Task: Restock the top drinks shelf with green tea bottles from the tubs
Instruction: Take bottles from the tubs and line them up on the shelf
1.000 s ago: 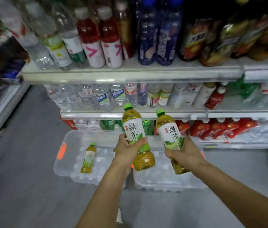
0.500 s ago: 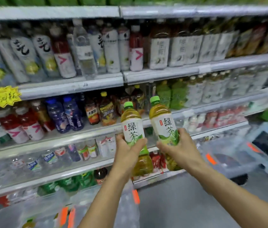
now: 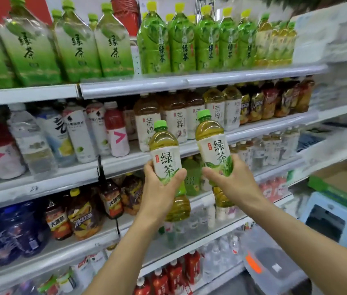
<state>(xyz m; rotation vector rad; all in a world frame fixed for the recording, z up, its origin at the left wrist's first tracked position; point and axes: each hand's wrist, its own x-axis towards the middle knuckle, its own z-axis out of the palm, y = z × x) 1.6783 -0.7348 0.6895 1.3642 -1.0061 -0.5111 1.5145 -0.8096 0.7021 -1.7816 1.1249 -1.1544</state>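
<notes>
The view has swung up from the floor tubs since 1 s ago, and the top shelf w/ its row of green tea is now in sight. Left hand grips 1 clear plastic green-capped green tea bottle round its label; right hand grips a 2nd matching bottle, both upright, side by side, level w/ the middle shelves and well below the top one. Bottles seem lifted partway; the raise to the top shelf isn't done yet. A clear tub w/ orange latch sits low right.
</notes>
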